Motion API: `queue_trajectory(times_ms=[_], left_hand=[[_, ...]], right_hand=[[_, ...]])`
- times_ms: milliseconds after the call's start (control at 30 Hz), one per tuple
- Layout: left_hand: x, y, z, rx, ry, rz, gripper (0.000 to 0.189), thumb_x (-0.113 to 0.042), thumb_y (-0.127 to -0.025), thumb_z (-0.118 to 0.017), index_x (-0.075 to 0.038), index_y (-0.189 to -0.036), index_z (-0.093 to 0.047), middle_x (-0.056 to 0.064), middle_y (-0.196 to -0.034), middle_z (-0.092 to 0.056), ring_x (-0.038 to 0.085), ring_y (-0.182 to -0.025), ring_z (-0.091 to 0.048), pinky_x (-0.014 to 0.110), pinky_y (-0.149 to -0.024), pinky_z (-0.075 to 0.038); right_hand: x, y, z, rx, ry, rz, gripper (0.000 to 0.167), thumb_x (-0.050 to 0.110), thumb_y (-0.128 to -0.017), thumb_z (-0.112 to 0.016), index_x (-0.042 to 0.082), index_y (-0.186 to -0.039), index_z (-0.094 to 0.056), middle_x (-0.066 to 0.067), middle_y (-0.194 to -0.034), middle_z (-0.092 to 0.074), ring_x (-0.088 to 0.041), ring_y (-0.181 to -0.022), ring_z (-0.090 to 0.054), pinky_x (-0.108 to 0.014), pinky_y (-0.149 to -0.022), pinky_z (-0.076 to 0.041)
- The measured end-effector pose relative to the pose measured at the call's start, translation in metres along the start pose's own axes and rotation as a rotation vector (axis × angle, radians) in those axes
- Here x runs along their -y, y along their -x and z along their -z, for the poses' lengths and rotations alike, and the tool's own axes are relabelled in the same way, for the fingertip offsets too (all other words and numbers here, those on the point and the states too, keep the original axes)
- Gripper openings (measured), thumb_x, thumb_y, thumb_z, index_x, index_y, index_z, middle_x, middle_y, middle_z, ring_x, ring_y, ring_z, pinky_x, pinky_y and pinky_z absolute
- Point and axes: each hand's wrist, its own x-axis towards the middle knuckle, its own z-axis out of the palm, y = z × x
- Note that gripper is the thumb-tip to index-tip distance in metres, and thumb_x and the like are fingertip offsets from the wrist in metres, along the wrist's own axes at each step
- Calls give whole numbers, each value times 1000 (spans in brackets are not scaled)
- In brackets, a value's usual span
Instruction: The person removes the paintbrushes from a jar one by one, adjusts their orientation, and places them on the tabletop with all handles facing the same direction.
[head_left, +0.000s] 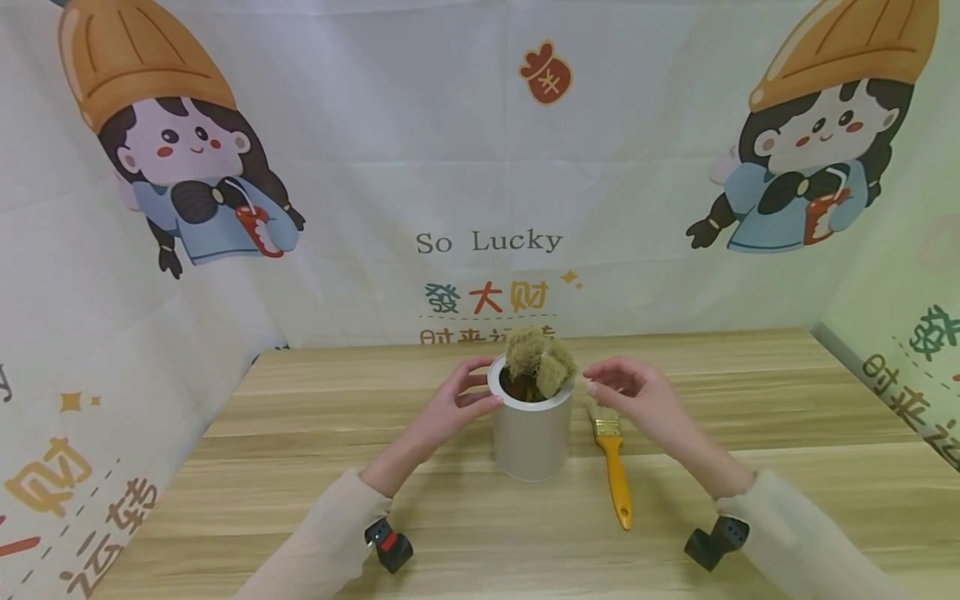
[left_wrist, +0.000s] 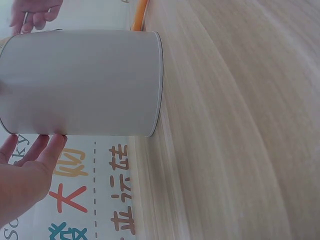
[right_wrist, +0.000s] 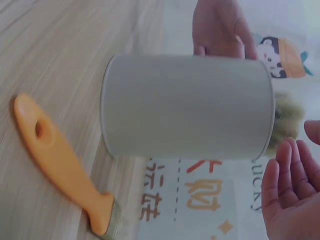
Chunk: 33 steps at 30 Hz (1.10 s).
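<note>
A pale grey cylindrical pot (head_left: 531, 446) stands upright on the wooden table, filled with dark brown material. Fuzzy tan lumps, like a dry cactus (head_left: 527, 352), stick up out of its top. My left hand (head_left: 459, 393) holds the pot's upper left side, its thumb by the front rim and its fingertips against the wall, as the left wrist view shows. Just right of the rim, apart from it, my right hand (head_left: 637, 392) hovers with loosely bent fingers and holds nothing. Below it lies a paintbrush (head_left: 615, 483) with a yellow-orange handle, its bristles partly hidden.
The light wooden table (head_left: 315, 467) reaches back to a white printed cloth (head_left: 360, 200) that hangs behind and at both sides. The brush lies close to the pot's right side, its handle toward the front.
</note>
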Motion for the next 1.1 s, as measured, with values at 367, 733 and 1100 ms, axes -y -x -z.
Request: queue_trajectory(times_ms=[367,733,1100], left_hand=[[1,0,0,3,0,-6,55,-9,-85,-60,-8,-132,-32,22,-126,-38,35,-113,-42,37,-90,-39],[1,0,-1,-12,-2,1,55,-13,-84,-62,-11,-131,-34,18,-127,-39,33,-113,-43,37,-90,-40],[-1,1,-1,-5,-16,10,54,-13,-85,-60,-13,-131,-34,18,-126,-39,32,-112,-44,39,-89,-40]], right_hand=[[18,3,-21,-104,50,135,30,16,-80,-66,4,-107,-58,-4,-78,-60,-17,-66,-55,-26,-58,-48],[21,-1,-35,-140,132,177,33,15,-77,-70,7,-106,-57,1,-67,-55,-15,-56,-50,-24,-50,-44],[22,-3,-40,-164,299,177,35,29,-76,-69,7,-100,-57,4,-62,-50,-12,-53,-46,-25,-46,-41]])
